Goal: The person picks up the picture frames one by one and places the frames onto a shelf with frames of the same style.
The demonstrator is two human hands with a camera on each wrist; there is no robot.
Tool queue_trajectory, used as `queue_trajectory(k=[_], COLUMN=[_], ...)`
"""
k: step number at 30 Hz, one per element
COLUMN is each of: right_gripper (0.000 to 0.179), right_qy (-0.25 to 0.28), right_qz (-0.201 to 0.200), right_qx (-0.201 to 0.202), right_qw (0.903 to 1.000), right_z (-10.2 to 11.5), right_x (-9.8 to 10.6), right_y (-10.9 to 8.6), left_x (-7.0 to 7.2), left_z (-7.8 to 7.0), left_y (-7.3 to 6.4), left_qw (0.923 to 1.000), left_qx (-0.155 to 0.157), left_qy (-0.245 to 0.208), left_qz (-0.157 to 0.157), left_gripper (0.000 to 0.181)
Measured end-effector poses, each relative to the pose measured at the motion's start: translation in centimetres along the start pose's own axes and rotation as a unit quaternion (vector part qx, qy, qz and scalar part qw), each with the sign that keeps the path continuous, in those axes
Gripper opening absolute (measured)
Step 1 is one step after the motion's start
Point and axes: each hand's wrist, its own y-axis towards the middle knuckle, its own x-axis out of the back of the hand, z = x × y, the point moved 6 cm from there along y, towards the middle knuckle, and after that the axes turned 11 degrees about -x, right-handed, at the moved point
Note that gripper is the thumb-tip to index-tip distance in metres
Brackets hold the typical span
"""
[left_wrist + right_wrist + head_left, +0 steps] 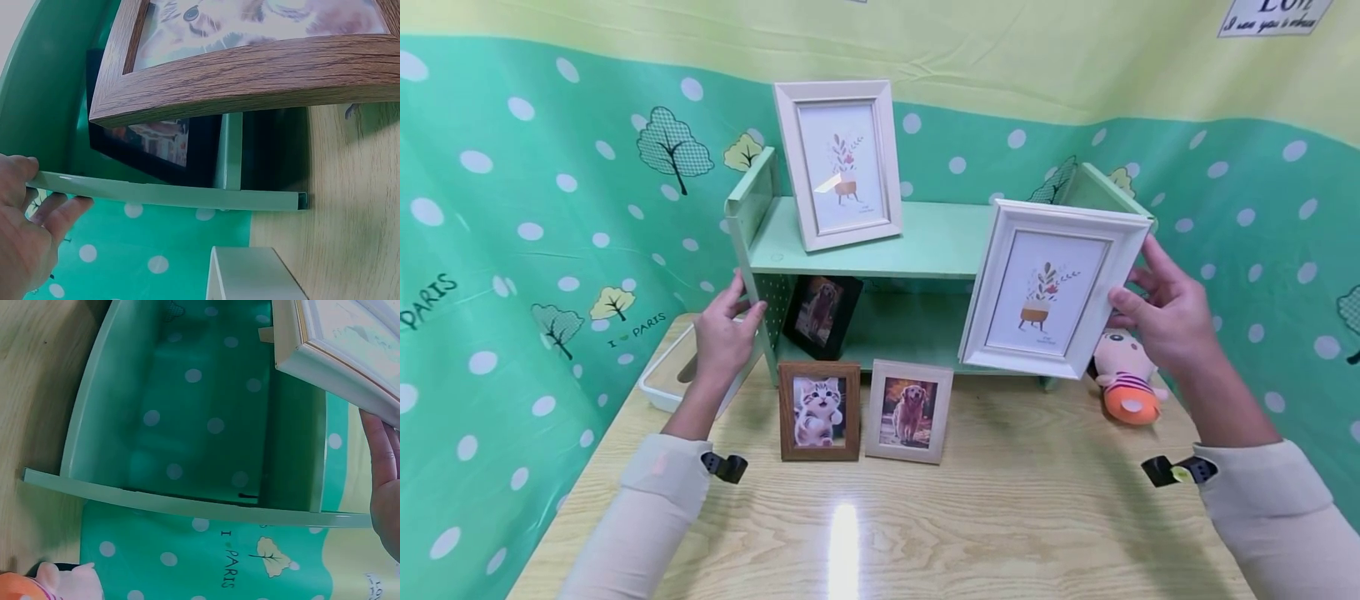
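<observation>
My right hand (1176, 321) grips the right edge of a white picture frame (1041, 287) with a plant print, raised in front of the right side of a green two-tier shelf (940, 237). In the right wrist view only part of that frame (350, 381) and of the hand (384, 469) shows. My left hand (726, 333) pinches the front edge of the shelf's left side panel (169, 192). A similar white picture frame (842, 167) stands on the upper tier at the left. Below it, a black picture frame (822, 317) leans tilted in the lower tier.
On the table (1000, 517), a brown picture frame (820, 411) with a kitten and a cream picture frame (910, 411) with a dog stand before the shelf. A white bin (662, 387) sits at the left, a plush toy (1127, 379) at the right. A patterned curtain (512, 250) hangs behind.
</observation>
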Motion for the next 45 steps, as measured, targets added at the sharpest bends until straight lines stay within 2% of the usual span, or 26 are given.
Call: queue_trajectory(k=[3,8,12,20,25,34,45], right_gripper=[0.078,0.078,0.079,0.078,0.078,0.079,0.077], right_qy=[-0.011,-0.038,-0.042,-0.016,0.019,0.080,0.123], right_qz=[-0.003,-0.024,-0.022,-0.012,0.007,0.011,0.051], right_qx=[0.009,-0.012,-0.012,-0.006,0.002,-0.019,0.023], right_qw=[0.9999,0.9989,0.9988,0.9998,0.9998,0.9966,0.9909], right_z=[0.4,0.8,1.1,1.8,2.5,3.4,5.1], right_x=[0.1,0.5,0.5,0.4,0.4,0.5,0.3], right_y=[0.2,0.6,0.8,0.8,0.8,1.0,1.0], left_x=[0.0,0.0,0.0,-0.1,-0.1,0.0,0.0], left_z=[0.0,-0.1,-0.1,0.0,-0.2,-0.4,-0.3], left_y=[0.0,0.1,0.2,0.0,0.1,0.1,0.1], left_qw=[1.0000,0.9998,0.9998,0.9999,0.9998,0.9996,0.9998], left_qx=[-0.007,-0.018,-0.017,-0.011,-0.017,-0.026,-0.017], left_qy=[0.003,0.004,0.005,0.008,0.007,0.004,0.003], left_qz=[-0.002,-0.006,-0.006,-0.005,-0.006,-0.007,-0.004], left_gripper=[0.061,0.060,0.060,0.060,0.060,0.060,0.060])
